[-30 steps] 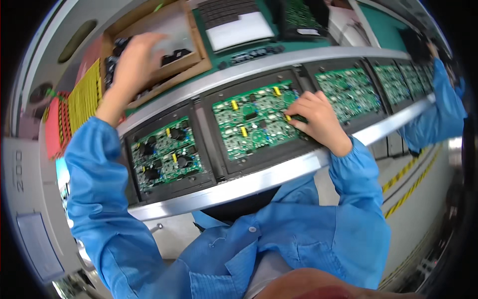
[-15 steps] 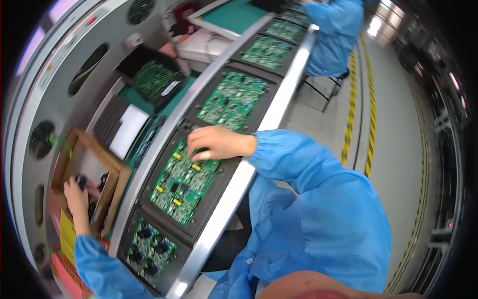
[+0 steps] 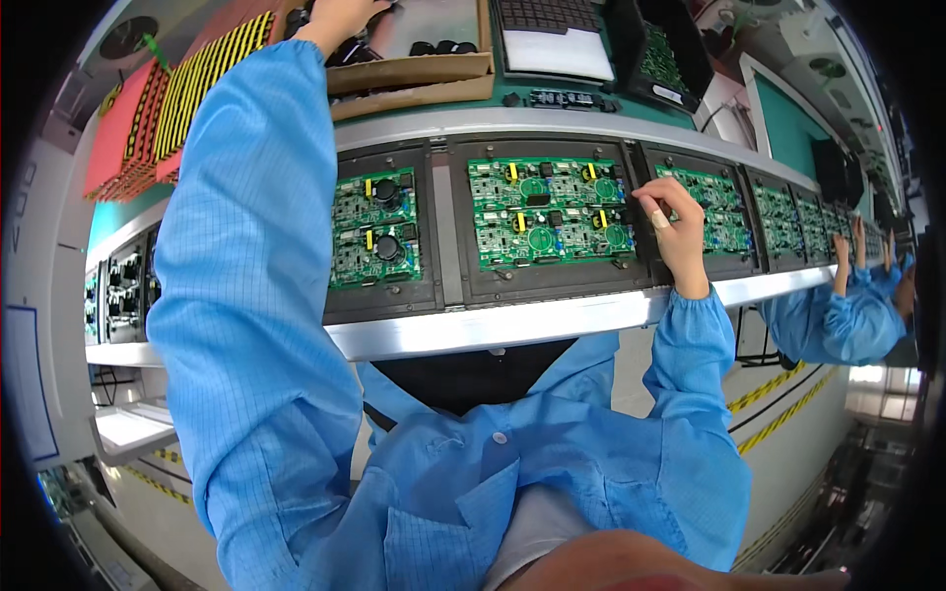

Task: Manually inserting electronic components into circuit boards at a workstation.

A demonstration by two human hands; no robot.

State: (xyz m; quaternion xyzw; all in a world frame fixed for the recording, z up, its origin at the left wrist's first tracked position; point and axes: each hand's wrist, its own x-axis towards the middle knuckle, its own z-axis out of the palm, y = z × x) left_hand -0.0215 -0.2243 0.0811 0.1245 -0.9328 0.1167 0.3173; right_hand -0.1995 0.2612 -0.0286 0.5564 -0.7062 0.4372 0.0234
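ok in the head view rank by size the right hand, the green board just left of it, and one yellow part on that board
1. Green board
2. Right hand
3. Yellow part, by far the smallest

The left arm [image 3: 261, 256] is stretched far forward in its blue sleeve, well past the right; the left hand [image 3: 340, 22] is partly cut off by the view's upper edge — its fingers cannot be made out fully. The right arm [image 3: 698, 355] is held bent, with the right hand [image 3: 678, 229] raised, its fingers curled leftward — a pale band [image 3: 659, 220] is worn on one digit.
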